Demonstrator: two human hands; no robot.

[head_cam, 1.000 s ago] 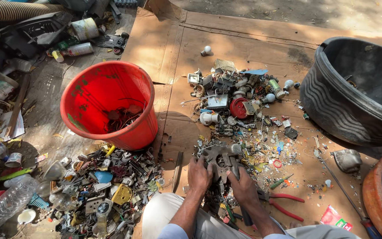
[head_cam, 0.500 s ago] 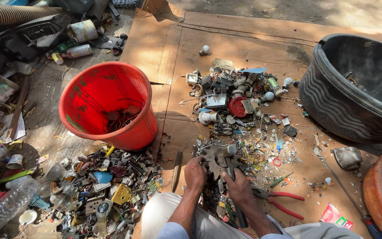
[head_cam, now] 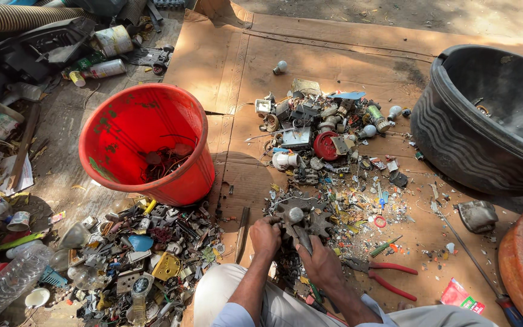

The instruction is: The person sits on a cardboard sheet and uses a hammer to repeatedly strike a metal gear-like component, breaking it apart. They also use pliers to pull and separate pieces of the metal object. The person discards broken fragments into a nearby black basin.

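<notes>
Near the bottom centre, the left hand (head_cam: 266, 235) and the right hand (head_cam: 321, 264) both grasp a dark, rusty toothed metal gear assembly (head_cam: 302, 219), fingers curled tight around it, just above brown cardboard sheeting (head_cam: 225, 60) on the ground. Just right of the hands lie red-handled pliers (head_cam: 382, 275), and to the left a heap of small mixed scrap parts (head_cam: 146, 254). Farther off stand a red plastic bucket (head_cam: 122, 130) on the left, a second scrap pile (head_cam: 319, 130) at centre, and a large black ribbed tub (head_cam: 455, 139) on the right.

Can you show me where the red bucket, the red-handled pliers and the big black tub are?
red bucket (head_cam: 125, 130): head view, inner wall.
red-handled pliers (head_cam: 388, 280): head view, on a handle.
black tub (head_cam: 464, 142): head view, ribbed outer wall.
</notes>
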